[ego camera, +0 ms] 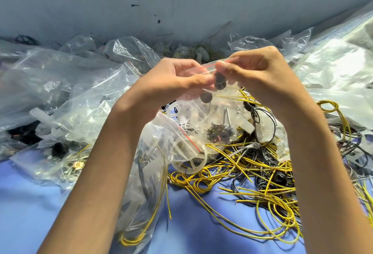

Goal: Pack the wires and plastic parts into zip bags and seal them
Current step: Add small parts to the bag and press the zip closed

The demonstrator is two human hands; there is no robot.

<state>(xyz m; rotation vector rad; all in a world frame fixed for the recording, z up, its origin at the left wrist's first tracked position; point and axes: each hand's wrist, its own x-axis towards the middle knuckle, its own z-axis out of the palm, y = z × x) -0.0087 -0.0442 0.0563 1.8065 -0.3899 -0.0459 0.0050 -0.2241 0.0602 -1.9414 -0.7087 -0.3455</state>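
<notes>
Zip bag (pixel 210 84) is up in the middle of the frame, its red-lined strip pinched between the fingers (pixel 222 67) of the right hand (pixel 256 72) and of the left hand (pixel 181 78), both clamped on the top edge, with dark round parts (pixel 219 81) hanging inside. I'd say slide the pinch along the strip end to end and keep those parts shaken down clear of it. Below, loose yellow wires (pixel 262 173) and other filled bags (pixel 80 112) crowd the blue surface (pixel 30 203), so hold it above the tangle.
</notes>
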